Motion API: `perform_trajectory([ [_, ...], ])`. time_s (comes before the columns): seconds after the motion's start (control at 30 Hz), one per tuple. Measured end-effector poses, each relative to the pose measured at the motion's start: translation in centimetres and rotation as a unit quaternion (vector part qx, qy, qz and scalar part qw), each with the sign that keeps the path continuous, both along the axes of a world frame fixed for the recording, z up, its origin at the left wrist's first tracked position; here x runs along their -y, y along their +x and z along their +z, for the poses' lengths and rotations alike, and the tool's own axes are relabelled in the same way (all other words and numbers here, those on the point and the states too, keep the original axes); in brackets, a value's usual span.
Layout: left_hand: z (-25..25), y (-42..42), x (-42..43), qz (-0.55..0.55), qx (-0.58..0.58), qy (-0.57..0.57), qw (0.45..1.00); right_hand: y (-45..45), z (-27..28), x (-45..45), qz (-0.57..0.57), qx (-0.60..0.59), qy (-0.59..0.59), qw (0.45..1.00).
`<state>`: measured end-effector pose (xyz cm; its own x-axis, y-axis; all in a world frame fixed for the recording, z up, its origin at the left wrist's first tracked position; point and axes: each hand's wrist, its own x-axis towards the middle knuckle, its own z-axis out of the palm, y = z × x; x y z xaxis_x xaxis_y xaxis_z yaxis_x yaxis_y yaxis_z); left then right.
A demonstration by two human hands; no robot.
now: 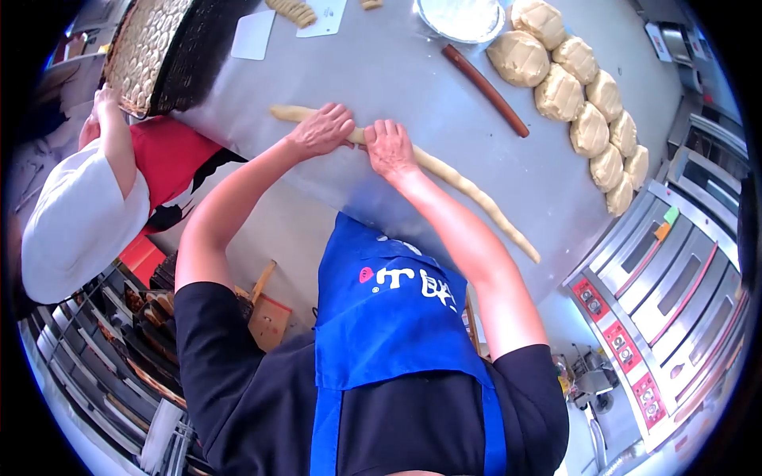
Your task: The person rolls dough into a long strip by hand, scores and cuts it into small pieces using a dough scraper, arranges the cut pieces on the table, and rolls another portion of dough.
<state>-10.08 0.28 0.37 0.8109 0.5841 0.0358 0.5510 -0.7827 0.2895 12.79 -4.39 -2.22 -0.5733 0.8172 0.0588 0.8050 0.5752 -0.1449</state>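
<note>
A long, thin rope of dough [476,194] lies slantwise across the metal worktable [317,71], its thin right end reaching toward the table's front edge. My left hand [325,129] is closed over the rope near its left end, a short stub of dough sticking out past it. Close beside it, my right hand [389,147] also wraps over the rope with bent fingers. The dough under both palms is hidden. Beyond my right hand lies a brown rolling pin [486,90], apart from the rope.
Several dough balls [590,129] stand in rows at the right, near a round metal-rimmed pan [462,17]. White scrapers [253,36] and cut dough pieces [292,11] lie at the back. A co-worker [87,214] touches a tray of small dough pieces [143,55]. Ovens [667,293] stand right.
</note>
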Motion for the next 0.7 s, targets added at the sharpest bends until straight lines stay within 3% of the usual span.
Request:
perform_trajectory([
  [0.17,0.4,-0.9,0.2,0.007,-0.002,0.01,1.0,-0.4,1.0,0.1,-0.003,-0.049,0.0,0.999],
  [0.23,-0.6,-0.7,0.3,0.007,-0.03,0.003,1.0,-1.3,0.0,0.3,-0.003,0.03,0.013,0.999],
  [0.3,-0.4,-1.2,-0.4,0.002,-0.058,0.003,0.998,-1.0,-0.3,-0.1,0.003,-0.001,-0.013,1.0],
  [0.37,1.3,-2.2,-0.9,-0.015,0.023,0.016,0.999,0.1,0.7,-0.1,0.008,-0.027,-0.043,0.999],
  [0.4,1.2,-3.1,-1.1,-0.019,0.024,0.016,0.999,0.8,2.1,0.2,-0.021,-0.057,-0.058,0.996],
  [0.47,0.3,-5.4,-0.7,0.084,-0.047,0.029,0.995,2.1,3.6,0.8,-0.057,-0.087,-0.079,0.991],
  [0.53,-0.1,-5.7,-0.3,0.079,-0.033,0.033,0.996,3.3,4.3,1.5,-0.114,-0.093,-0.135,0.98],
  [0.6,0.2,-5.8,-1.1,0.036,-0.112,-0.031,0.993,4.8,4.3,2.3,-0.14,-0.121,-0.109,0.977],
  [0.7,1.7,-7.5,-1.7,0.062,-0.023,0.03,0.997,8.0,5.1,4.4,-0.175,-0.176,-0.06,0.967],
])
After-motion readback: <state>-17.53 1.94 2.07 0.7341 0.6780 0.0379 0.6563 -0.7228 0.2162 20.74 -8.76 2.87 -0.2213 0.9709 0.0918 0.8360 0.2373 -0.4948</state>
